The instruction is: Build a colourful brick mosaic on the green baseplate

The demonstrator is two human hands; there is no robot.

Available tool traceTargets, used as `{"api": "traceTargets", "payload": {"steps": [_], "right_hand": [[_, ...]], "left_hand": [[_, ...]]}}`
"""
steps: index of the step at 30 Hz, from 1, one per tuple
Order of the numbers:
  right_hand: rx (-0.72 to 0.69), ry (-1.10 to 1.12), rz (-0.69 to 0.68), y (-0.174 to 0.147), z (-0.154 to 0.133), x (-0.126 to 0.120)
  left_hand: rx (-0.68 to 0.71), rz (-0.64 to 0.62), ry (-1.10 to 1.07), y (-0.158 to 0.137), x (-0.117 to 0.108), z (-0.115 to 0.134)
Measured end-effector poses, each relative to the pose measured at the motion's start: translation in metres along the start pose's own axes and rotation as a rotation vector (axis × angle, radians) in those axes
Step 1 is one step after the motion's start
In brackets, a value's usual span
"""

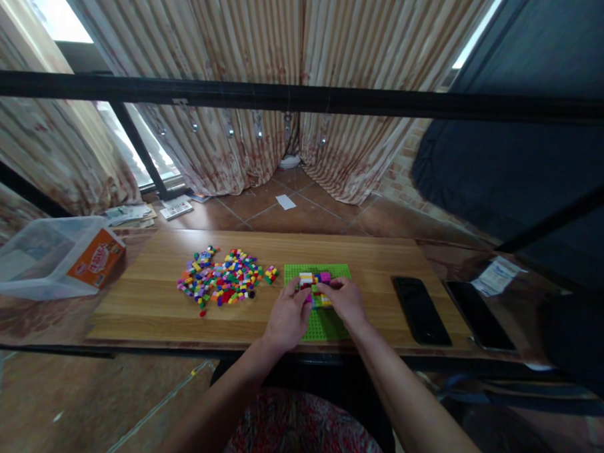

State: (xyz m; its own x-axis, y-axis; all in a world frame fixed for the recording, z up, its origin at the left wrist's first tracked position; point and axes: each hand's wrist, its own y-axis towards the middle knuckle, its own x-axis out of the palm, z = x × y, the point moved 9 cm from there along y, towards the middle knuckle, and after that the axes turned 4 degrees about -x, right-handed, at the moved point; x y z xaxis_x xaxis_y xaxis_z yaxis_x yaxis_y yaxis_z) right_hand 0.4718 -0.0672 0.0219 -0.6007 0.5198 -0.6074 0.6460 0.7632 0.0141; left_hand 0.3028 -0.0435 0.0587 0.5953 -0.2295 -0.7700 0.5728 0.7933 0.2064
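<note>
Wood-grain tabletop point(143, 306) supports a green baseplate point(325, 328) carrying toy bricks point(325, 277). Left hand point(289, 314) and right hand point(347, 299): fingers curled at bricks, pinch indeterminable. Bricks: presumably light, stiff; grip opposite side walls.

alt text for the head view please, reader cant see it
A person's left hand and right hand work at toy building bricks on a green studded baseplate. Loose multicoloured bricks lie to the left, two black smartphones to the right.

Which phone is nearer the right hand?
The left phone, lying on the wooden board; the other phone lies farther from the right hand, beyond the board's right edge.
</note>
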Motion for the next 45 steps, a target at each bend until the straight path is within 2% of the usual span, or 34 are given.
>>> {"api": "traceTargets", "payload": {"steps": [9,18,22,25,29,31,37,41,45], "right_hand": [[0.003,0.048,-0.027,0.001,0.0,0.001],[0.012,0.105,-0.018,0.0,0.002,0.001],[-0.018,0.215,-0.004,-0.005,0.003,-0.003],[-0.105,0.247,0.011,-0.01,-0.006,-0.011],[-0.358,0.043,-0.09,-0.018,-0.037,-0.01],[-0.419,-0.123,-0.143,-0.021,-0.046,-0.004],[-0.434,-0.38,-0.15,-0.019,-0.058,0.006],[-0.503,-0.376,-0.116,-0.027,-0.069,0.0],[-0.49,-0.343,-0.048,-0.044,-0.067,-0.01]], "left_hand": [[0.024,-0.003,-0.036,0.0,0.001,0.001],[-0.055,0.031,-0.061,-0.003,-0.003,-0.011],[-0.07,0.021,-0.085,-0.005,-0.011,-0.017],[-0.072,0.015,-0.096,-0.006,-0.014,-0.02],[-0.079,0.004,-0.11,-0.008,-0.01,-0.024],[-0.072,0.013,-0.118,-0.008,-0.007,-0.024],[-0.075,0.029,-0.112,-0.008,-0.005,-0.021],[-0.066,0.041,-0.118,-0.006,-0.007,-0.017],[-0.059,0.052,-0.125,-0.007,-0.008,-0.014]]}}
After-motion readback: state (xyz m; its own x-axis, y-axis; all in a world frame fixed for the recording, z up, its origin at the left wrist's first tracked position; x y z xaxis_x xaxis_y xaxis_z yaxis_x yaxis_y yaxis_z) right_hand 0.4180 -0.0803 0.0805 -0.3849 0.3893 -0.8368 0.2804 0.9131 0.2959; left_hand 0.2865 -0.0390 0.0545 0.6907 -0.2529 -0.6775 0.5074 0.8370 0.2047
